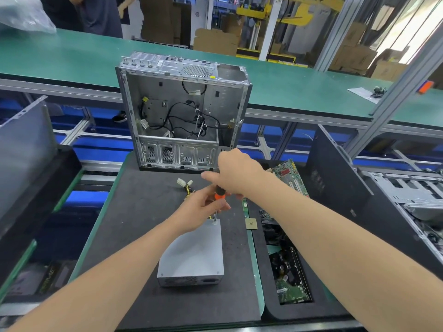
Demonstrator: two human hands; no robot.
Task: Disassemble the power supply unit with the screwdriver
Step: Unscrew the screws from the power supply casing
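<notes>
A grey metal power supply unit (194,255) lies flat on the dark foam mat (134,224), its yellow and black cables with white plugs (184,182) trailing away from me. An orange and black screwdriver (219,195) stands upright with its tip on the unit's far top corner. My right hand (236,172) grips the handle from above. My left hand (203,210) pinches the lower handle and shaft. The screw under the tip is too small to see.
An empty open computer case (182,111) with loose cables stands upright just beyond the mat. A green circuit board (291,174), a small processor chip (251,223) and a bin of parts (291,276) lie to the right. A metal panel (24,149) leans at left. Green conveyor (72,61) behind.
</notes>
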